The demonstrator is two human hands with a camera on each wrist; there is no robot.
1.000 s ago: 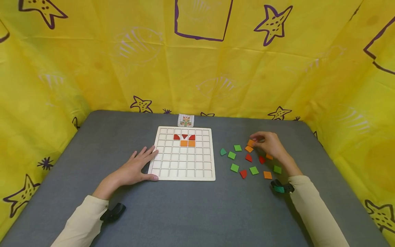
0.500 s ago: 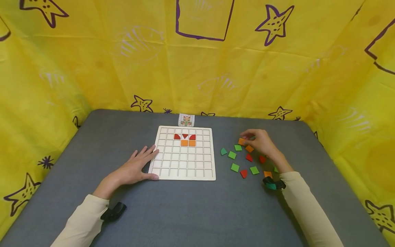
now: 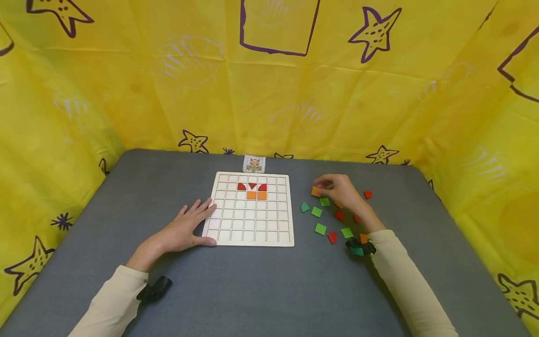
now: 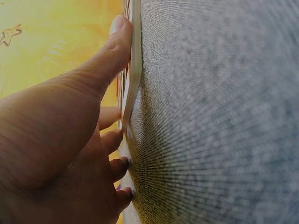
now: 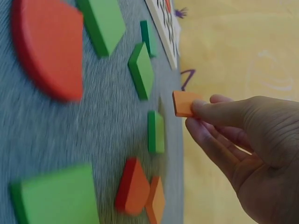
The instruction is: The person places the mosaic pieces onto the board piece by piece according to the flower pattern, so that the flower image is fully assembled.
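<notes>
An orange square tile [image 5: 185, 103] is pinched between the thumb and fingers of my right hand [image 3: 340, 189], held above the table just right of the board. My left hand [image 3: 187, 227] lies with spread fingers at the left edge of the white grid board [image 3: 248, 222]; in the left wrist view its thumb [image 4: 117, 44] rests on the board's rim. On the board, three red pieces [image 3: 252, 186] form a row in the upper middle. Below them sit two orange squares [image 3: 256, 195] side by side.
Right of the board lie several loose tiles: green squares [image 3: 320, 229], a dark green piece [image 3: 305, 207], red pieces [image 3: 332, 238] and orange squares, some partly hidden by the right arm. A small pattern card [image 3: 254, 164] lies behind the board. Yellow cloth [image 3: 269, 93] encloses the table.
My right hand has moved left toward the board, carrying the orange tile away from the loose pieces. A red piece behind it has come into view. The left hand stays put.
</notes>
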